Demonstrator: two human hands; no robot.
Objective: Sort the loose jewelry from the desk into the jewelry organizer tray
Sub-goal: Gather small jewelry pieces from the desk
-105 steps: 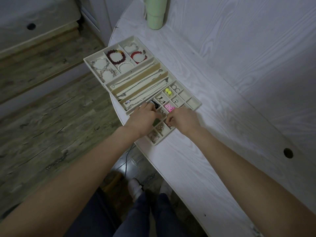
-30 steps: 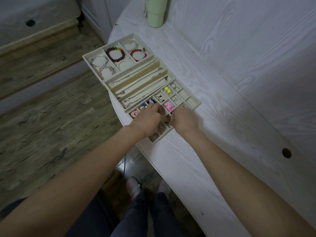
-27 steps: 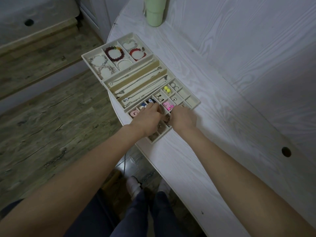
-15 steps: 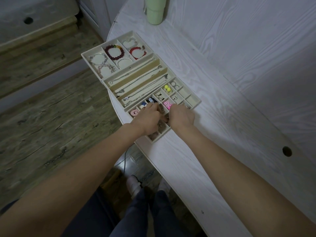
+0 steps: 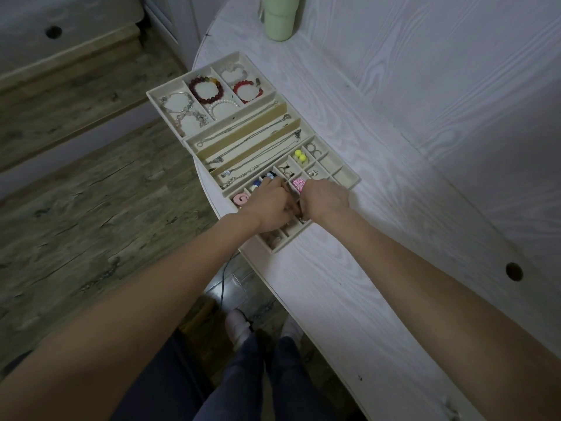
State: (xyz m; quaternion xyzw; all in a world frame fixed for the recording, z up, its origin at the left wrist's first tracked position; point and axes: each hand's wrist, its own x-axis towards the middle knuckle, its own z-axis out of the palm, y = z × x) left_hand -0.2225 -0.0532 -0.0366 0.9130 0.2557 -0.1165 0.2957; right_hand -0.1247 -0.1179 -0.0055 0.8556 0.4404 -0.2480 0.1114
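Left hand (image 5: pixel 268 206) and right hand (image 5: pixel 324 202) meet, fingers curled, over the jewelry organizer tray's (image 5: pixel 349 180) small compartments; what they hold cannot be told. Pink flower earring (image 5: pixel 298 184) lies just beyond them.

We see 2 bare forearms with no sleeves, and no watch or ring shows on them. The left hand (image 5: pixel 271 208) and the right hand (image 5: pixel 324 202) wear no gloves. Lower down, the legs are in dark blue trousers (image 5: pixel 243 375). On the feet there are 2 white shoes (image 5: pixel 238 328), partly hidden by the trouser legs.
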